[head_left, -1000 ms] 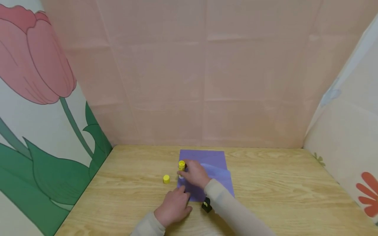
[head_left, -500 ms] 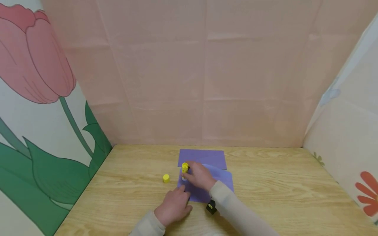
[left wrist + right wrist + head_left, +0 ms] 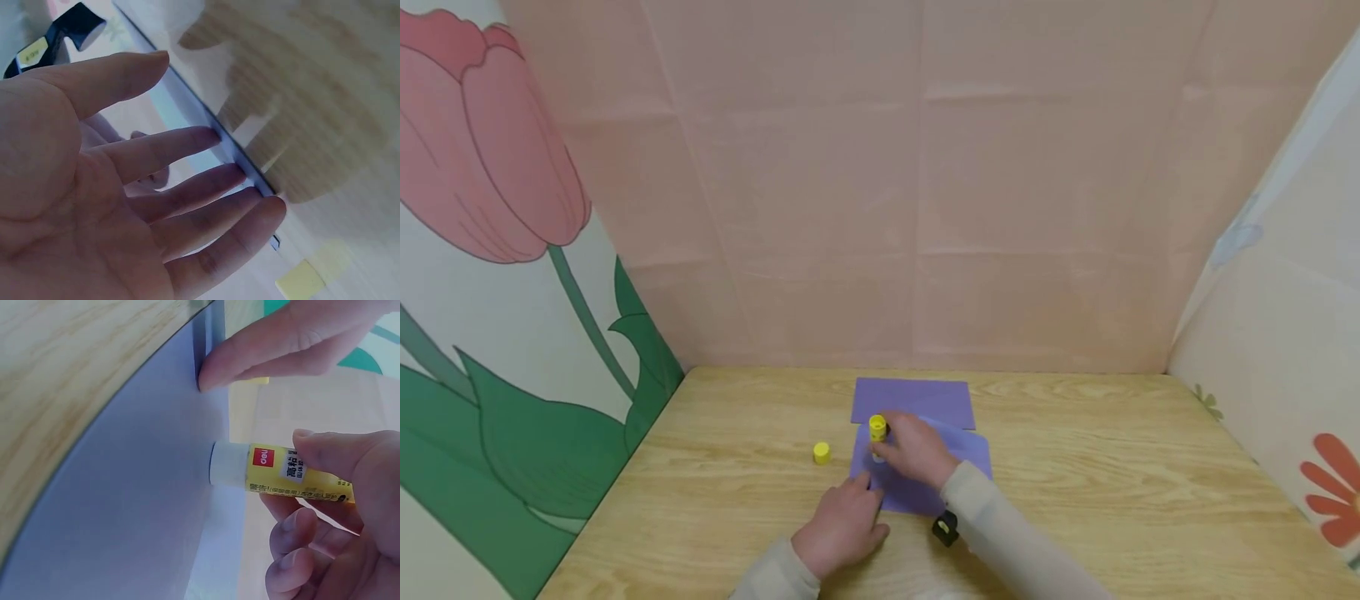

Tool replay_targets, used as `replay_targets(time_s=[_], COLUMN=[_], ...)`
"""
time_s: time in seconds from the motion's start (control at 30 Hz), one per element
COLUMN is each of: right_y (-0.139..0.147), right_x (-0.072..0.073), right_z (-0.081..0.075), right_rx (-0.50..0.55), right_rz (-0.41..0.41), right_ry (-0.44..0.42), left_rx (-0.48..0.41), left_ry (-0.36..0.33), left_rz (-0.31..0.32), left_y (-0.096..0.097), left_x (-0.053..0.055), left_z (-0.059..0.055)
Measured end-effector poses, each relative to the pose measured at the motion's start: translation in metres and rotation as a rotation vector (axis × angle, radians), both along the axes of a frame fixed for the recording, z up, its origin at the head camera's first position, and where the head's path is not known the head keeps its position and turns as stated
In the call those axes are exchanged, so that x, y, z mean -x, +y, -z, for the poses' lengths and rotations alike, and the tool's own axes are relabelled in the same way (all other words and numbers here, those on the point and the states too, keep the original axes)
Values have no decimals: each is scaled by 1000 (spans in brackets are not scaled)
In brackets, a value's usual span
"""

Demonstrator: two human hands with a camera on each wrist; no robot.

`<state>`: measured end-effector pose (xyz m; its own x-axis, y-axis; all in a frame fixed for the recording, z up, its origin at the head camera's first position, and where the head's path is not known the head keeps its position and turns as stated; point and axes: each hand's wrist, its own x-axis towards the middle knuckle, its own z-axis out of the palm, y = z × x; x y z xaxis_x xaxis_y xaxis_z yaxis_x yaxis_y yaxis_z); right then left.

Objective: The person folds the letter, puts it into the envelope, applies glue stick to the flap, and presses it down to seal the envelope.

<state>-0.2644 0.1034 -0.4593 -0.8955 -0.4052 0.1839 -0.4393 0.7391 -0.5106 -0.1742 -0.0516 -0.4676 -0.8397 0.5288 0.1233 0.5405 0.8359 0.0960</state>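
My right hand (image 3: 917, 450) pinches a yellow glue stick (image 3: 877, 430) between thumb and fingers, its open base up and its white end down on purple paper (image 3: 910, 493). The right wrist view shows the red label on the glue stick (image 3: 275, 467) and its tip against the paper (image 3: 131, 469). At the paper's near left corner, my left hand (image 3: 842, 518) presses with outstretched fingertips. The left wrist view shows these fingers (image 3: 206, 181) fairly straight along the paper's edge. A yellow cap (image 3: 822, 453) stands on the table left of the paper.
Another purple sheet part (image 3: 917, 402) lies behind the front paper. A black device (image 3: 946, 528) with a yellow mark sits at the right wrist. The wooden table (image 3: 1112, 467) meets a pink backdrop (image 3: 917, 208) at the back and flower-printed side panels.
My right hand has slid the glue stick rightward and slightly nearer over the paper. The front paper has come down flat over the back part. My left hand stays in place.
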Motion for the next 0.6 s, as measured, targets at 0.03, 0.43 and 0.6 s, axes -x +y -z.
replay_targets(time_s=[0.03, 0.43, 0.6], right_y=[2, 27, 36], right_x=[0, -10, -13], right_z=[0, 0, -1], right_rx=[4, 37, 52], right_rz=[3, 41, 61], right_ry=[-6, -14, 2], left_rx=[3, 96, 106], left_ry=[10, 71, 59], left_rz=[4, 24, 4], left_y=[0, 9, 13], left_x=[0, -6, -9], left_z=[0, 3, 3])
